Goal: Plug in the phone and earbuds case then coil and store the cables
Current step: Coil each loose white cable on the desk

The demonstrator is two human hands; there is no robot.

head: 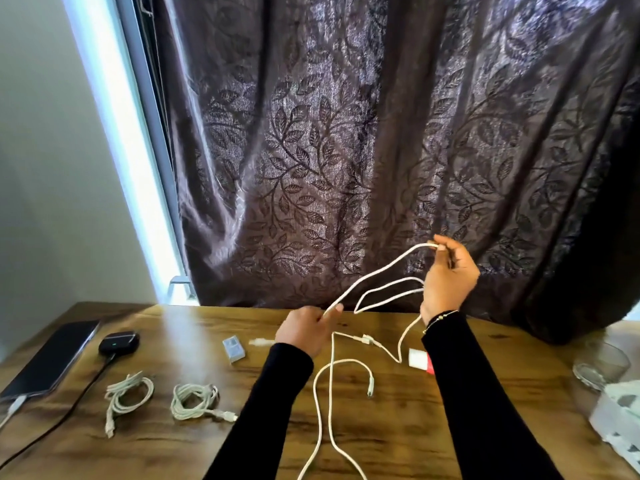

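A long white cable (374,271) stretches between my hands above the wooden table (398,438). My right hand (448,275) is raised and pinches the cable's end with a loop gathered in its palm. My left hand (306,329), lower and near the table, grips the same cable, whose slack trails down over the table's front edge. A dark phone (52,358) lies at the far left with a white cable plugged in. Beside it a black earbuds case (119,342) has a black cable attached. Two coiled white cables (128,398) (195,401) rest on the left half.
A small clear box (233,348) and a white connector (258,342) lie left of my left hand. A white charger block (417,359) sits by my right sleeve. A glass (601,365) and a white container (620,420) stand at the right. A dark curtain (381,150) hangs behind.
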